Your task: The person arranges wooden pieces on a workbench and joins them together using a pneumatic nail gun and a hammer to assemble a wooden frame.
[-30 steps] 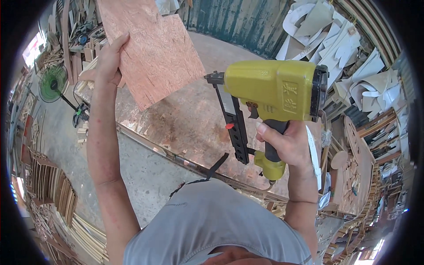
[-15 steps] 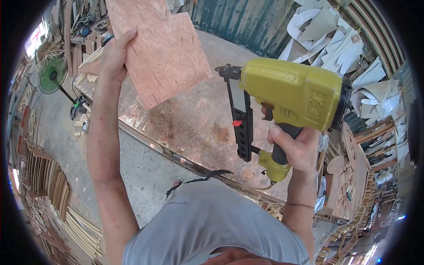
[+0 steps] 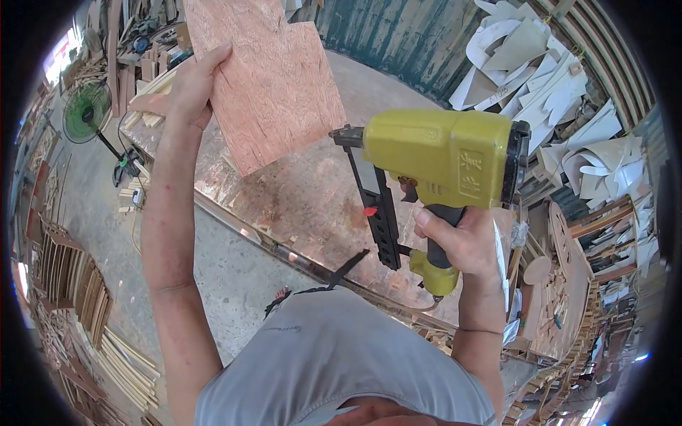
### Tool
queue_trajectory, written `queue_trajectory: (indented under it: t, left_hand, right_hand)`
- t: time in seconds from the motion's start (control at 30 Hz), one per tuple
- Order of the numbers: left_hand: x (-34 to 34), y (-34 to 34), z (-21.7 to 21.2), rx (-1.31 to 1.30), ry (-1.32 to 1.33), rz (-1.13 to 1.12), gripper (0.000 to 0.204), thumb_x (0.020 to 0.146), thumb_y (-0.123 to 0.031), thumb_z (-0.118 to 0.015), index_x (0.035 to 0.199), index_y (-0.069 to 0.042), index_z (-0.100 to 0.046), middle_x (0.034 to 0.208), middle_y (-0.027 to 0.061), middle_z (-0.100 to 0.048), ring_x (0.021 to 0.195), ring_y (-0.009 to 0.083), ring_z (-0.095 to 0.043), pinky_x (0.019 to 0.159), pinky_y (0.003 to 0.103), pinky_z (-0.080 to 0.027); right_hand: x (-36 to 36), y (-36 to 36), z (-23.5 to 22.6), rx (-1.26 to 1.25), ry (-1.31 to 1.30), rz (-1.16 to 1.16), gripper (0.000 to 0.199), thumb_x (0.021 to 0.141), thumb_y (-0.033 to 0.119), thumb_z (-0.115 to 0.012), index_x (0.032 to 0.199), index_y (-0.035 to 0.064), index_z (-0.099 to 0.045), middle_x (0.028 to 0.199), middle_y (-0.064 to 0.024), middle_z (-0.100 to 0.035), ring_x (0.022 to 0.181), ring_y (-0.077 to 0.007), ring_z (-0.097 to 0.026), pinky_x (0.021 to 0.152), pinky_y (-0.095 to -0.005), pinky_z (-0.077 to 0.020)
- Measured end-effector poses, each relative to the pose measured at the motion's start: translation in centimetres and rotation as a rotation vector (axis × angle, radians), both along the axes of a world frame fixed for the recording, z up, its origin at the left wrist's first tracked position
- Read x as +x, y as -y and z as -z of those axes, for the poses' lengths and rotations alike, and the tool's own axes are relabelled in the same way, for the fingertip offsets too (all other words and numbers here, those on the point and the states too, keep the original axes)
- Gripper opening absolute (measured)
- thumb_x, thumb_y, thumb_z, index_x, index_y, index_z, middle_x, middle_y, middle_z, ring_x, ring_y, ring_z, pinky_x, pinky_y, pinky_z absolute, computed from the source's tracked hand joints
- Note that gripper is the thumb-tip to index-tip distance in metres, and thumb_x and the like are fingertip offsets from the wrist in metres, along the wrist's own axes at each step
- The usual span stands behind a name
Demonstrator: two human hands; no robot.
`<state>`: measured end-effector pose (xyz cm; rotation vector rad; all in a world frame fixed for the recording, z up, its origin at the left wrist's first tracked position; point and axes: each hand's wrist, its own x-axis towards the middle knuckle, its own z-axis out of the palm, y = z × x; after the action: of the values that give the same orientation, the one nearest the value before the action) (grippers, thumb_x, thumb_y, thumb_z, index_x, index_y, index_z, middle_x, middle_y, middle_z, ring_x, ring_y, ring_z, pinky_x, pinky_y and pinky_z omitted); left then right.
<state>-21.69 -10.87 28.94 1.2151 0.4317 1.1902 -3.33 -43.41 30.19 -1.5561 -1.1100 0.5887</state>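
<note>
A thin reddish plywood board [image 3: 273, 92] with a notched upper right corner is held up by my left hand [image 3: 193, 86], thumb on its face and fingers behind its left edge. My right hand [image 3: 458, 238] grips the dark handle of a yellow pneumatic nail gun [image 3: 437, 149]. Its black magazine [image 3: 376, 213], with a small red tab, slants down on the left. The gun's nose is beside the board's lower right edge; I cannot tell whether they touch. Beneath both lies the worn brown worktable [image 3: 305, 206].
A green fan [image 3: 85, 113] stands on the concrete floor at the left. Stacked curved wood strips [image 3: 78, 291] lie at lower left. White cut templates [image 3: 526, 71] lean at the far right, above a side bench [image 3: 561, 326] with wood pieces. A corrugated green wall [image 3: 383, 35] closes the back.
The nail gun has moved left and slightly down, its body now more level. The plywood board has shifted slightly right in my left hand's hold.
</note>
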Motion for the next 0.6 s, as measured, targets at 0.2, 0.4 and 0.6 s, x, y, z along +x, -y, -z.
queue_trajectory:
  t: [0.2,0.4,0.6]
  left_hand:
    - [-0.7,0.0,0.5,0.014,-0.010,-0.007,0.040,0.084,-0.020,-0.058,0.112,0.008,-0.051,0.101,0.0134,-0.061,0.088,0.0188,-0.062,0.076,0.029,-0.050]
    - [-0.7,0.7,0.2,-0.008,-0.012,-0.011,0.040,0.085,-0.022,-0.058,0.110,0.009,-0.052,0.100,0.0134,-0.062,0.087,0.0187,-0.062,0.076,0.029,-0.050]
    - [-0.9,0.6,0.1,0.000,-0.026,0.016,0.042,0.084,-0.023,-0.059,0.110,0.009,-0.052,0.101,0.0135,-0.062,0.088,0.0183,-0.062,0.077,0.029,-0.050]
  right_hand:
    - [-0.1,-0.2,0.6,0.090,0.023,-0.010,0.046,0.075,0.010,-0.065,0.116,-0.0031,-0.048,0.097,-0.0147,-0.061,0.067,-0.0119,-0.056,0.057,-0.0237,-0.0474]
    - [-0.2,-0.4,0.4,0.107,0.003,0.013,0.044,0.075,0.008,-0.064,0.114,-0.0042,-0.048,0.097,-0.0150,-0.060,0.064,-0.0137,-0.058,0.057,-0.0264,-0.0501]
    - [0.0,-0.6,0.5,0.057,0.020,0.008,0.042,0.075,0.008,-0.064,0.112,-0.0040,-0.049,0.095,-0.0143,-0.060,0.064,-0.0142,-0.058,0.055,-0.0264,-0.0492]
